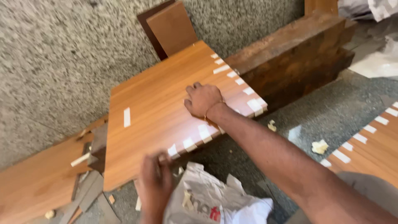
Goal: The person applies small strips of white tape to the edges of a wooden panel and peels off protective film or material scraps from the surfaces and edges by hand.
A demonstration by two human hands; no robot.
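The laminated wooden panel (161, 112) lies tilted, its far end propped on a dark timber block (290, 62) and its near end down toward the stone floor (331, 120). Short strips of masking tape (203, 133) run along its right edge, holding an edge band against it; one more strip sits alone near the left edge.

The right hand (202, 99) rests on top of the panel near the taped edge, knuckles bent and fingers curled down against the surface; its grip closes on nothing, it only presses. The left hand (154, 182) is at the panel's near corner, fingers pinched at the tape piece there (173, 151), though blur hides whether the grip truly holds the tape or only touches it.

To do this well, the pressing hand should keep steady weight on the panel so it does not slide off the block. The tape seems best handled slowly and close along the edge, so the thin banding beneath is not disturbed.

A crumpled white plastic bag (215, 203) lies on the floor below, beside wood scraps (319, 146).
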